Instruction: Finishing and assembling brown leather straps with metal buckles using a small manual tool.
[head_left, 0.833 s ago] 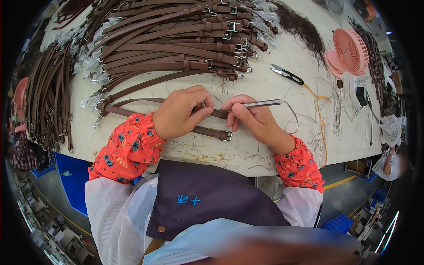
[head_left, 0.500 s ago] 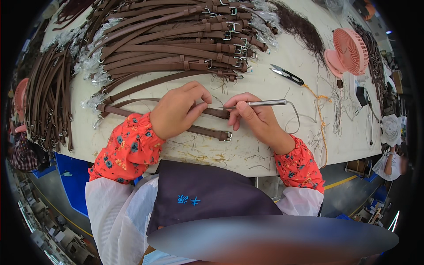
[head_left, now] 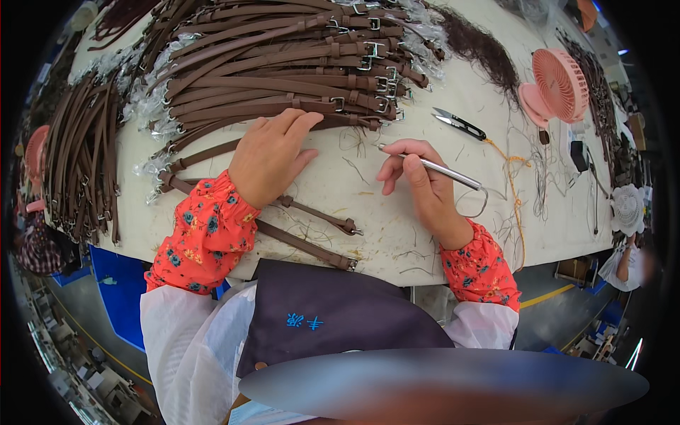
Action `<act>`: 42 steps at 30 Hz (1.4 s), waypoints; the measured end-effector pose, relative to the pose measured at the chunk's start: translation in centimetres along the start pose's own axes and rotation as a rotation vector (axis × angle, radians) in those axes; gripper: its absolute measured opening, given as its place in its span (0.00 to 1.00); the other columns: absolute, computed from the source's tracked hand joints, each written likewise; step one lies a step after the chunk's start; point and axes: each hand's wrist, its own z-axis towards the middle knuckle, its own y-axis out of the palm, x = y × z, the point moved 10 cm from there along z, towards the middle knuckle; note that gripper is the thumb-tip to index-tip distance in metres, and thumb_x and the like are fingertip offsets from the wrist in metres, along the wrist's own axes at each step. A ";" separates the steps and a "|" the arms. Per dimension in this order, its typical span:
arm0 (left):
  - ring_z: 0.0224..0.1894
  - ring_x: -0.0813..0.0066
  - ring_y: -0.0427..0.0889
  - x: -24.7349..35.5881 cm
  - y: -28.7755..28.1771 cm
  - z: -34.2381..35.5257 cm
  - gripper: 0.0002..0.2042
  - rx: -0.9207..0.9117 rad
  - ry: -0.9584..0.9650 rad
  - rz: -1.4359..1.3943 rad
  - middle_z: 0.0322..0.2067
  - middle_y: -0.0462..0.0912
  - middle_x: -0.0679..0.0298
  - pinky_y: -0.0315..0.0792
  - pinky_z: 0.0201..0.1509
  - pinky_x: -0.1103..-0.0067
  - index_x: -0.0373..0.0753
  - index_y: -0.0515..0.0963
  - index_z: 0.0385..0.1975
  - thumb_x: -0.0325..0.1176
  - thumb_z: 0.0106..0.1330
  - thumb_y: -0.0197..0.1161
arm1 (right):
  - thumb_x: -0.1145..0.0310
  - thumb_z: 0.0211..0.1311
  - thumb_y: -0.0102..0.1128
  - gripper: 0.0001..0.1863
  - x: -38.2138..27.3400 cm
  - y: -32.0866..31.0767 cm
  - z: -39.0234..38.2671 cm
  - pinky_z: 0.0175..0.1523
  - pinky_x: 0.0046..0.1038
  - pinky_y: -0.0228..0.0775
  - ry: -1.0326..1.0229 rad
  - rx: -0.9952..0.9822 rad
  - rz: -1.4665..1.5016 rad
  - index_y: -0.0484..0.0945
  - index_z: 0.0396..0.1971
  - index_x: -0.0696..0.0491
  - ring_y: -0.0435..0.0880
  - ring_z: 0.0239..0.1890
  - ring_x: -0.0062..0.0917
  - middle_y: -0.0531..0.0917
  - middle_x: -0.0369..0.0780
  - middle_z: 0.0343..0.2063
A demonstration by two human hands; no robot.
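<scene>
My left hand reaches out at the near edge of a pile of brown buckled straps; its fingers are stretched and hold nothing I can see. One strap of the pile passes behind that hand. In my right hand is a silver pen-shaped tool with a thin cord looping from its rear end. Its tip points left, apart from any strap. Nearer me lie two strap ends, one short end and a longer buckled one, partly hidden by my left hand and sleeve.
Black thread snips with an orange cord lie beyond my right hand. A pink fan stands at the far right, near a heap of dark threads. Another bundle of straps hangs along the left. Loose threads litter the white table.
My left hand has let go of the near strap and moved away from me toward the pile. Both near strap ends now lie closer to me. The pen-shaped tool has tilted, its rear end lower.
</scene>
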 end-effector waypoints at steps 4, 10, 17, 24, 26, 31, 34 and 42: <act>0.44 0.58 0.75 -0.7 2.2 -0.5 0.16 -0.218 0.010 -0.152 0.40 0.77 0.59 0.69 0.47 0.69 0.39 0.76 0.46 0.29 0.57 0.67 | 0.59 0.77 0.43 0.18 -1.0 -0.7 -0.1 0.42 0.21 0.71 -0.116 0.076 -0.058 0.71 0.51 0.59 0.78 0.32 0.19 0.81 0.41 0.34; 0.40 0.58 0.75 1.4 2.0 -0.6 0.10 -0.139 0.149 -0.353 0.33 0.76 0.62 0.70 0.44 0.68 0.39 0.78 0.38 0.32 0.57 0.67 | 0.60 0.76 0.44 0.17 -0.7 -0.2 0.1 0.44 0.22 0.72 -0.055 0.038 -0.059 0.72 0.52 0.58 0.79 0.35 0.20 0.81 0.40 0.34; 0.37 0.58 0.76 1.1 3.1 -1.0 0.08 -0.310 0.080 -0.329 0.32 0.76 0.61 0.69 0.45 0.69 0.40 0.79 0.32 0.31 0.55 0.69 | 0.60 0.76 0.46 0.17 0.5 1.0 0.0 0.46 0.23 0.73 0.050 -0.060 -0.070 0.73 0.52 0.57 0.81 0.39 0.21 0.82 0.39 0.35; 0.32 0.62 0.76 2.9 2.0 -0.9 0.11 -0.255 -0.024 -0.528 0.33 0.75 0.60 0.72 0.35 0.73 0.38 0.77 0.37 0.29 0.56 0.70 | 0.59 0.76 0.44 0.17 0.5 0.3 0.0 0.41 0.22 0.73 0.042 -0.008 0.064 0.74 0.47 0.58 0.80 0.32 0.19 0.82 0.40 0.30; 0.30 0.62 0.78 4.1 2.2 -1.3 0.11 -0.166 0.087 -0.471 0.34 0.76 0.61 0.73 0.33 0.74 0.38 0.77 0.37 0.27 0.56 0.69 | 0.58 0.77 0.43 0.18 0.7 0.0 0.0 0.39 0.22 0.72 0.087 -0.011 0.133 0.75 0.46 0.59 0.79 0.29 0.19 0.82 0.40 0.28; 0.31 0.61 0.80 4.6 3.0 -1.7 0.07 -0.128 0.148 -0.331 0.32 0.78 0.62 0.74 0.34 0.74 0.38 0.78 0.34 0.25 0.57 0.67 | 0.56 0.76 0.44 0.20 1.9 1.4 -0.4 0.28 0.18 0.69 0.300 -0.141 0.079 0.77 0.40 0.60 0.75 0.20 0.16 0.79 0.36 0.20; 0.30 0.61 0.79 4.2 3.1 -1.5 0.06 -0.125 0.128 -0.411 0.31 0.78 0.61 0.73 0.33 0.74 0.37 0.78 0.33 0.23 0.57 0.66 | 0.56 0.75 0.45 0.20 1.9 1.7 -0.4 0.27 0.18 0.68 0.276 -0.164 0.051 0.77 0.38 0.59 0.76 0.21 0.16 0.78 0.35 0.20; 0.25 0.66 0.77 3.1 3.4 -1.1 0.03 -0.174 -0.013 -0.599 0.28 0.76 0.58 0.71 0.31 0.76 0.35 0.76 0.33 0.23 0.60 0.63 | 0.57 0.75 0.47 0.19 2.4 2.1 -0.5 0.27 0.17 0.68 0.295 -0.192 0.025 0.78 0.38 0.59 0.76 0.21 0.15 0.78 0.34 0.20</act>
